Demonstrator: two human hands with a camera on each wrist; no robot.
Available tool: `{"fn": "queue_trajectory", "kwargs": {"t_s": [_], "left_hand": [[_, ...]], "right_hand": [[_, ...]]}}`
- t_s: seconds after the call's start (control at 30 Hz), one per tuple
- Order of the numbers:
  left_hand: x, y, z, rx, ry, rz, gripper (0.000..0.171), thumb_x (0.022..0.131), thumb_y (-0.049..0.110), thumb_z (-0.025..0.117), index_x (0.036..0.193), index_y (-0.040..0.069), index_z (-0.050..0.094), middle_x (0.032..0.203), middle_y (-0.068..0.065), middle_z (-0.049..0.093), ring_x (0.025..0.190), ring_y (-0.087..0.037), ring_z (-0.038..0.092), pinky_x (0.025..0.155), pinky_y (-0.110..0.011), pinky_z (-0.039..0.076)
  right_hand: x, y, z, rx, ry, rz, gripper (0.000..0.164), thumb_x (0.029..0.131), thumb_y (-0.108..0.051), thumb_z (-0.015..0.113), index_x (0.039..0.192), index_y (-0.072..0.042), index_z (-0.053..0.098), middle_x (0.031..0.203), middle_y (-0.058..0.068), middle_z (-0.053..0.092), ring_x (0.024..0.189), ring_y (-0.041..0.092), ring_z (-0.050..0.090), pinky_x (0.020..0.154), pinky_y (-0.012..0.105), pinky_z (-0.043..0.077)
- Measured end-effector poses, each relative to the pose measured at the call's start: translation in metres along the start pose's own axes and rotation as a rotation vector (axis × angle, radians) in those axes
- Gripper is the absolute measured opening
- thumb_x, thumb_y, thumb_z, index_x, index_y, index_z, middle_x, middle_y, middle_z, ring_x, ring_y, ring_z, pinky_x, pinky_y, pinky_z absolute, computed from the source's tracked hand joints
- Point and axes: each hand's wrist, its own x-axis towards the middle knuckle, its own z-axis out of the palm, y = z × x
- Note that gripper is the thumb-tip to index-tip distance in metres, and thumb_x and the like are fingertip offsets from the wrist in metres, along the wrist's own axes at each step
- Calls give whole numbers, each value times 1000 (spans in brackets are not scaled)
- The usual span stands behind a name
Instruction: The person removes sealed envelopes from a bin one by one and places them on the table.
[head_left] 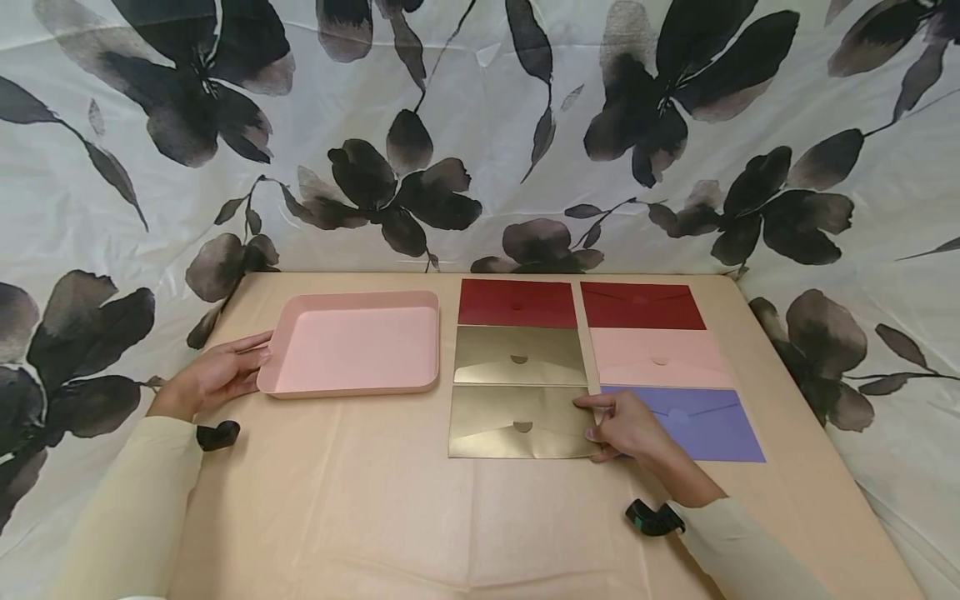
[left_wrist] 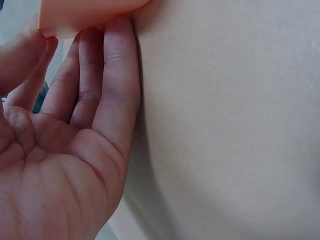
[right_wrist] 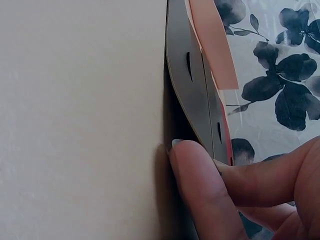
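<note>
A pink rectangular tray [head_left: 360,343] is at the table's left. My left hand [head_left: 217,379] holds its left edge; in the left wrist view the fingers [left_wrist: 117,65] reach under the tray's pink side [left_wrist: 85,19], with the thumb against the corner. My right hand [head_left: 637,429] pinches the right edge of the lower gold envelope [head_left: 495,433]. In the right wrist view that edge bows up off the table beside the thumb [right_wrist: 200,175]. Under the right hand, a purple envelope [head_left: 712,433] is partly hidden.
Above the lower gold envelope are another gold envelope [head_left: 487,354] and a red one [head_left: 487,304]. The right column has a red envelope [head_left: 637,312] and a pink one [head_left: 697,354] above the purple. A floral cloth [head_left: 525,217] hangs behind the table [head_left: 390,517].
</note>
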Motion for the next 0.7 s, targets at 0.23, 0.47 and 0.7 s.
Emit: {"fn": "queue_trajectory", "kwargs": {"t_s": [0.23, 0.47, 0.7], "left_hand": [[0, -1, -1, 7, 9, -4, 79, 107, 22, 59, 168, 20, 8, 108, 29, 71, 95, 0, 70, 82, -22, 60], [0, -1, 0, -11, 10, 0, 80, 106, 21, 60, 168, 20, 9, 107, 28, 72, 94, 0, 70, 81, -23, 60], [0, -2, -1, 2, 13, 0, 82, 106, 22, 61, 168, 19, 9, 107, 29, 71, 94, 1, 70, 82, -23, 60]], "right_hand": [[-1, 2, 1, 19, 2, -6, 56, 84, 16, 65, 139, 3, 64, 51, -7, 33, 35, 7, 45, 60, 39, 62], [-1, 1, 1, 37, 5, 10, 57, 85, 16, 65, 140, 3, 63, 51, -8, 30, 37, 5, 39, 59, 37, 62], [-1, 2, 0, 43, 4, 15, 57, 86, 15, 63, 141, 1, 63, 50, -7, 34, 38, 6, 43, 60, 37, 62]]}}
